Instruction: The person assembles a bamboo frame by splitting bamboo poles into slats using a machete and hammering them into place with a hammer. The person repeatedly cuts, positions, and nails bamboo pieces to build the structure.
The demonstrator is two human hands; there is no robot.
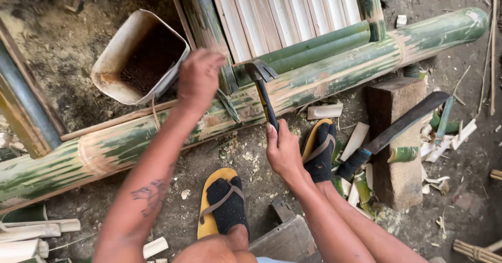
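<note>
Right hand [284, 150] wrapped tight around a hammer [263, 88], head resting on the long green bamboo pole [334, 77]. Left hand [198, 80] fingers closed, pinching something small against the pole.

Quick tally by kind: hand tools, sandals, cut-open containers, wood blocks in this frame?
Hand tools: 2, hammer in the right hand, machete on the block
Sandals: 2
Container: 1
Wood block: 1
Total: 6
</note>
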